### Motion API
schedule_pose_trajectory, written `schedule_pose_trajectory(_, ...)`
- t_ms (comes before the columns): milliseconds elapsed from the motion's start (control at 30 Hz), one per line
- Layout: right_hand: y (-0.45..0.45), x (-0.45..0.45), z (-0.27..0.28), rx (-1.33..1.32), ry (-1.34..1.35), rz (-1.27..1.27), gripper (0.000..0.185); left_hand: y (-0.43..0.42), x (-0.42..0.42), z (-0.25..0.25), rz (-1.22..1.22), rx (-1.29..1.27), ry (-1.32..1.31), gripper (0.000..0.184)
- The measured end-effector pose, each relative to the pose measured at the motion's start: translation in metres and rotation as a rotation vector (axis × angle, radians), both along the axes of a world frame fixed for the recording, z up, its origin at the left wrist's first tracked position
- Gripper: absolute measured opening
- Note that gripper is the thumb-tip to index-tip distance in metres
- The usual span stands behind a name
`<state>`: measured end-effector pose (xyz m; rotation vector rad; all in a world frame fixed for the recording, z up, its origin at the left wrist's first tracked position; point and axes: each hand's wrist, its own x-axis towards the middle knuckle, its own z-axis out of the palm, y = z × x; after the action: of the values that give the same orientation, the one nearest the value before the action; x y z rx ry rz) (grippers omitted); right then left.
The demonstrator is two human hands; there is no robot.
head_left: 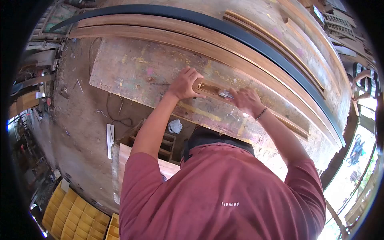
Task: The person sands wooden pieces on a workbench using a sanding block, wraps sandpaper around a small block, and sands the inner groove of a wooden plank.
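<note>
A short wooden strip (pixel 288 122) lies at a slant on the paint-stained workbench (pixel 124 68). My left hand (pixel 186 84) is wrapped round its left end, where a groove or slot with pale shavings shows. Farther right along the same strip, my right hand (pixel 245 100) is closed on a small tool (pixel 225 94) with a shiny metallic part, which touches or hovers just over the wood. The tool is blurred, so its kind cannot be told. A dark beaded band circles my right wrist.
Long wooden boards (pixel 168 35) and a dark bar (pixel 192 15) run along the bench beyond my hands. More strips (pixel 276 48) lie farther back. A yellow crate (pixel 76 212) stands on the floor at lower left. Part of another person (pixel 362 76) shows at far right.
</note>
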<state>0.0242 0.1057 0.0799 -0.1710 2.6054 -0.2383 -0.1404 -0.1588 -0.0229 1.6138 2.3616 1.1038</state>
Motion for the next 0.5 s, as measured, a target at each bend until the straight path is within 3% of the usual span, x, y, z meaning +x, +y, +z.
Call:
schedule_pose_trajectory(233, -0.052, -0.042, -0.025, -0.045, 0.175, 0.106, 0.043, 0.000, 0.000, 0.003, -0.006, -0.017, -0.011, 0.081)
schedule_pose_trajectory(300, -0.041, -0.033, -0.010, -0.013, 0.011, 0.036, 0.043, -0.001, -0.001, 0.004, -0.010, -0.020, -0.016, 0.081)
schedule_pose_trajectory(400, 0.015, 0.013, -0.004, 0.053, -0.032, 0.038, 0.041, 0.002, -0.002, 0.001, -0.008, 0.014, -0.010, 0.081)
schedule_pose_trajectory(500, 0.015, 0.021, -0.017, 0.030, 0.056, 0.054, 0.042, -0.001, 0.001, -0.002, -0.005, 0.025, -0.016, 0.081)
